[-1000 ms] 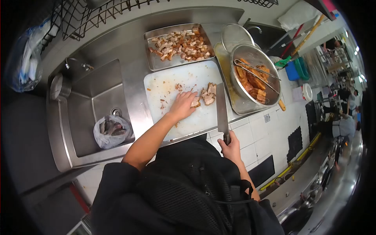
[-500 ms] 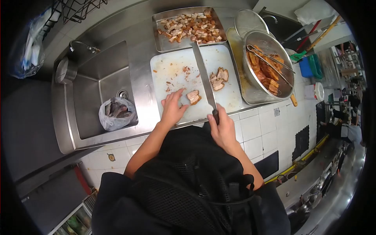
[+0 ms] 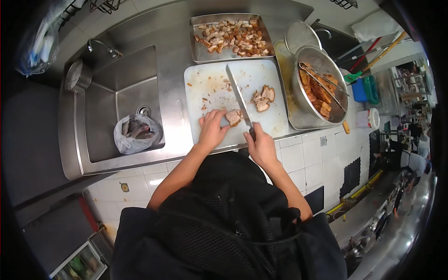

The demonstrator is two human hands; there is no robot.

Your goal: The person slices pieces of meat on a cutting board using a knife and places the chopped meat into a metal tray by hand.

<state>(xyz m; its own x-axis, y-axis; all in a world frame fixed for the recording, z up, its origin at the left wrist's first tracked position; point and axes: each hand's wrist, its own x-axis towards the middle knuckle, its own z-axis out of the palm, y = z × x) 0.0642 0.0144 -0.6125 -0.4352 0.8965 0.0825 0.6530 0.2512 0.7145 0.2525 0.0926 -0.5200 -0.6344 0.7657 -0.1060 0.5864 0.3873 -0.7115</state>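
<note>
My right hand [image 3: 262, 148] is closed round the handle of a long kitchen knife [image 3: 238, 92], its blade pointing away from me over the white cutting board [image 3: 200, 77]. My left hand [image 3: 213, 129] grips the left side of a piece of cooked pork belly [image 3: 234, 117] with fingertips and thumb. The blade stands close along the right side of that piece; I cannot tell whether it touches. Right of the knife lies a small heap of sliced pork [image 3: 263, 98]. Crumbs of meat are scattered over the board's left half.
Behind the board stands a metal tray [image 3: 196, 51] of chopped pork. To the right, a metal colander [image 3: 298, 88] holds larger meat pieces and tongs [image 3: 326, 88]. On the left is a sink [image 3: 105, 105] with a plastic bag [image 3: 126, 144] in it. People work at far right.
My left hand has moved right and taken hold of the pork piece. The knife has swung left, bringing its blade beside that piece. The view has shifted slightly.
</note>
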